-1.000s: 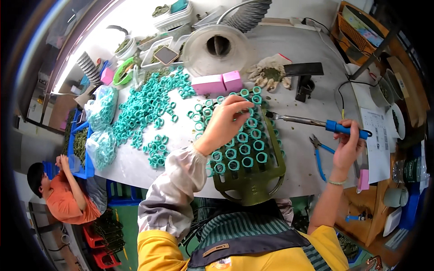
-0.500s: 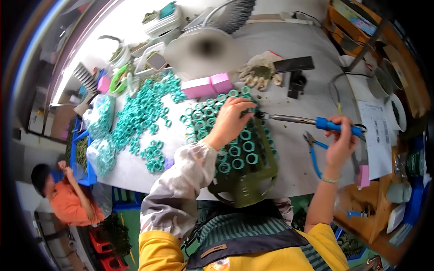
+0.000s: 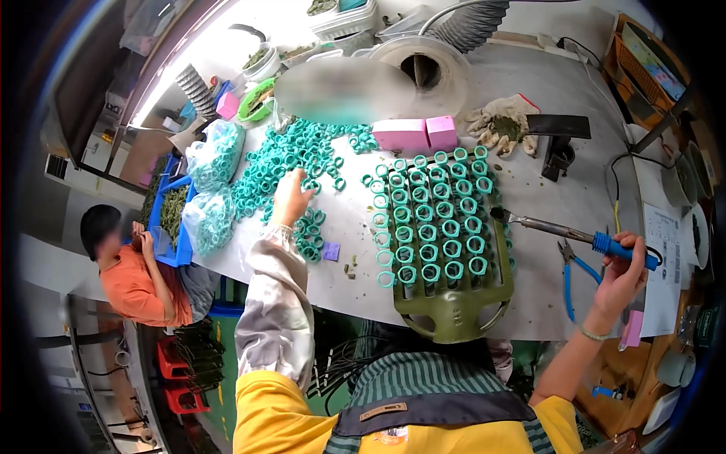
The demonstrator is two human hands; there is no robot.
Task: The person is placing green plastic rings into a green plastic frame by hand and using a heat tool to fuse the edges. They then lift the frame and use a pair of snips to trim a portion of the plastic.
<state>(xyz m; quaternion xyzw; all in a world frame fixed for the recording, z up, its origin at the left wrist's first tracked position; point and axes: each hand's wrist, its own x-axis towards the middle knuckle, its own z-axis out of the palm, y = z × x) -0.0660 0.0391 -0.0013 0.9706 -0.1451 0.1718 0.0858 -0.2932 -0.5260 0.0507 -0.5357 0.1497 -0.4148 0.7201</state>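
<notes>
My left hand [image 3: 291,200] reaches over the near edge of a loose pile of teal rings [image 3: 291,147]; its thumb stands apart from the fingers, and no ring shows in its grip. A soldering iron [image 3: 560,227] with a blue handle is held in my right hand [image 3: 625,274]. Its dark tip points left, close to the right side of an olive-green rack [image 3: 454,318]. Rows of teal hex-shaped rings [image 3: 429,231] stand on that rack, whose handle end faces me.
Blue-handled pliers [image 3: 569,284] lie near my right hand. Pink blocks [image 3: 401,135], a stained glove [image 3: 503,125] and a round duct hood [image 3: 446,68] are behind the rack. Bags of rings [image 3: 215,159] sit left. A person in orange [image 3: 144,284] sits beyond the table's left edge.
My left hand has left the rack's rings and moved left to the loose pile. The view has shifted left, uncovering the rack. My right hand still holds the soldering iron.
</notes>
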